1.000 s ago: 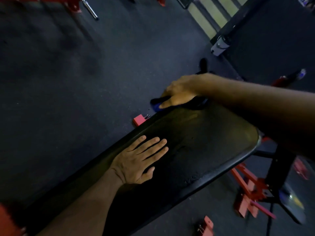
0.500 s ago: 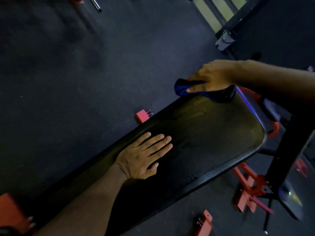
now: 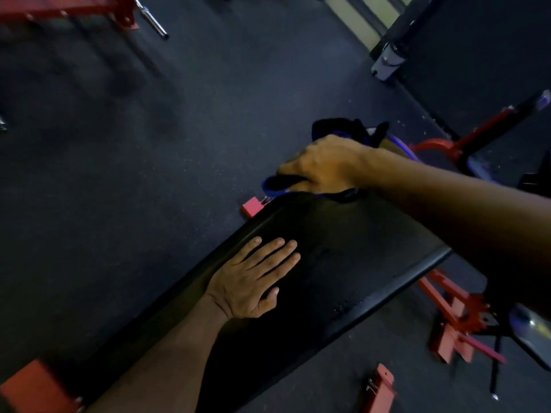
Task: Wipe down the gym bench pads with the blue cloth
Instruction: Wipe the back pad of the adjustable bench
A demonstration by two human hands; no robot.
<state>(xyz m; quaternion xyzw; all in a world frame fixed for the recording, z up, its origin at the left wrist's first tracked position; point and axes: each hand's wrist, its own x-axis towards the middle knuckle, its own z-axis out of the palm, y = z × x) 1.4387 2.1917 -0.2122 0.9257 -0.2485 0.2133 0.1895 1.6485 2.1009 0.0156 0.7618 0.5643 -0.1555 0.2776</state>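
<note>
A long black bench pad (image 3: 351, 257) runs from lower left to upper right. My left hand (image 3: 253, 281) lies flat on the pad near its far edge, fingers straight and spread. My right hand (image 3: 322, 165) grips the blue cloth (image 3: 275, 186) at the pad's far edge near the top end. The cloth looks dark and bunched, with part of it sticking up behind the hand. My right forearm crosses over the pad's right end.
Red bench frame parts (image 3: 453, 320) stand under the pad's right end. A small red foot (image 3: 252, 206) sits on the dark rubber floor (image 3: 119, 174) beside the far edge. A barbell end (image 3: 152, 19) and a red rack lie at top left. A black upright (image 3: 396, 52) stands top right.
My right hand has swept the cloth along the pad's far edge, first toward the top end, then back left. My left hand has stayed flat on the pad.
</note>
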